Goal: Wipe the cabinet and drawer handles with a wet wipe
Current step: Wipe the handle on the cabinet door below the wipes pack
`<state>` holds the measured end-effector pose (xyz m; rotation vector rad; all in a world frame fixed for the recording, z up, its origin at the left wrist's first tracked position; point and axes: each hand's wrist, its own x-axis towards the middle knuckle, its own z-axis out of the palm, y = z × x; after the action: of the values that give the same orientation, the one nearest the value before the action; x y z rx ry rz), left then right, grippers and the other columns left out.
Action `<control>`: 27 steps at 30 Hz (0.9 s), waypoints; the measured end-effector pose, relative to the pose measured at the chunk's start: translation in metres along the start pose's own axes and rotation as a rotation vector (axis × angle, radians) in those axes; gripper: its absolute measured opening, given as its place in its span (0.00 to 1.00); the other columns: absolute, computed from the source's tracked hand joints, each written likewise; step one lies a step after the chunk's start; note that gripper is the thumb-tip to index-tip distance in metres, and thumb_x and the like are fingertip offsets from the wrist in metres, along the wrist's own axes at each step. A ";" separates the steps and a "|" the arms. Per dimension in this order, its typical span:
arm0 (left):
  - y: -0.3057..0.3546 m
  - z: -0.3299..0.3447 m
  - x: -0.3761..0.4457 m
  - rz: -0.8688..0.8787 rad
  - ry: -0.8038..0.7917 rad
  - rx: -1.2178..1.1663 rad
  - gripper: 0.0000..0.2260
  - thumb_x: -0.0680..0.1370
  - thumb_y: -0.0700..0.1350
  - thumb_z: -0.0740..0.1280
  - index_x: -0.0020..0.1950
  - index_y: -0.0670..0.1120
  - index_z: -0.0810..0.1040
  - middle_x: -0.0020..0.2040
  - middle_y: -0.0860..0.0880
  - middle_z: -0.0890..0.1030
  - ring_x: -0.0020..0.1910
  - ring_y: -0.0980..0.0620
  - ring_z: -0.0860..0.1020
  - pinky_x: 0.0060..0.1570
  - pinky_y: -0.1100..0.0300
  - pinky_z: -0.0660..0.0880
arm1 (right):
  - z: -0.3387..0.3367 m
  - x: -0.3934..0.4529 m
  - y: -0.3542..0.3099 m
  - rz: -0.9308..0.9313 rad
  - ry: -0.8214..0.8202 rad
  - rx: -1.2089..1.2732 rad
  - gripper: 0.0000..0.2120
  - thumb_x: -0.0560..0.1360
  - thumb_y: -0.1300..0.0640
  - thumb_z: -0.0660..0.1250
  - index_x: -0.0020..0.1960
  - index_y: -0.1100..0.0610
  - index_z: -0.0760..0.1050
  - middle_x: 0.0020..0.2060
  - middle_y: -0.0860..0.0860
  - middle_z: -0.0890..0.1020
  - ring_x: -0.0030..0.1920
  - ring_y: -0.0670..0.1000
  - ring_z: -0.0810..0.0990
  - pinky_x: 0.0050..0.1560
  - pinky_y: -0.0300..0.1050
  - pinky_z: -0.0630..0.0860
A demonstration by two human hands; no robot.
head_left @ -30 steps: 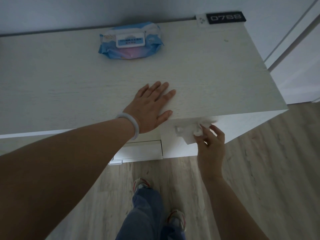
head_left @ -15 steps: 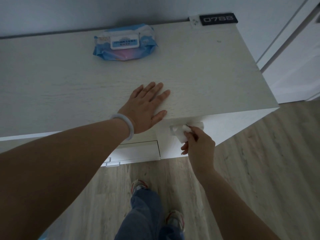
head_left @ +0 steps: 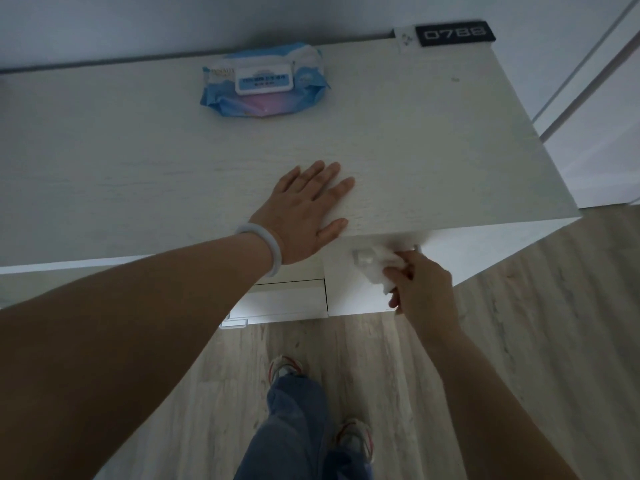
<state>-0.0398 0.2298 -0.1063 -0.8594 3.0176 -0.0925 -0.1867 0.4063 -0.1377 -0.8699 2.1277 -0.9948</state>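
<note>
While my left hand point(head_left: 304, 216) lies flat on the top point(head_left: 433, 161), my right hand point(head_left: 420, 289) pinches the wipe point(head_left: 386, 263) on the handle point(head_left: 363, 257); the next handle probably follows.

pale wood grain, blue and white accents

whitewashed grain cabinet top point(head_left: 398, 140); blue-pink wipes pack point(head_left: 265, 83) with white lid; white wet wipe point(head_left: 386, 263); black number plate point(head_left: 454, 33); grey-brown plank floor point(head_left: 519, 341); blue jeans point(head_left: 298, 427).
</note>
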 end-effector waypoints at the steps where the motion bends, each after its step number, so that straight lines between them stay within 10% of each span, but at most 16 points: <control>1: 0.000 0.000 0.000 -0.001 0.002 0.000 0.30 0.78 0.62 0.43 0.79 0.52 0.51 0.79 0.46 0.53 0.78 0.46 0.52 0.75 0.47 0.50 | 0.003 0.000 -0.004 0.008 -0.026 -0.001 0.10 0.78 0.61 0.65 0.58 0.58 0.77 0.33 0.53 0.81 0.25 0.48 0.79 0.26 0.40 0.77; 20: -0.001 0.002 0.001 0.007 0.004 -0.011 0.30 0.78 0.62 0.42 0.79 0.52 0.50 0.79 0.46 0.53 0.78 0.46 0.51 0.75 0.47 0.50 | 0.047 -0.007 -0.026 0.149 -0.207 0.188 0.06 0.82 0.55 0.58 0.50 0.51 0.73 0.34 0.55 0.80 0.26 0.50 0.79 0.21 0.36 0.69; 27: -0.002 0.006 0.000 0.008 0.042 -0.005 0.29 0.79 0.61 0.45 0.78 0.51 0.54 0.78 0.45 0.57 0.77 0.45 0.55 0.75 0.47 0.52 | -0.017 0.012 0.015 -0.191 -0.135 -0.444 0.07 0.80 0.63 0.56 0.51 0.56 0.72 0.32 0.51 0.79 0.26 0.46 0.78 0.28 0.38 0.74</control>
<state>-0.0392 0.2278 -0.1120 -0.8573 3.0609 -0.1039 -0.2113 0.4112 -0.1444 -1.3344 2.2125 -0.5334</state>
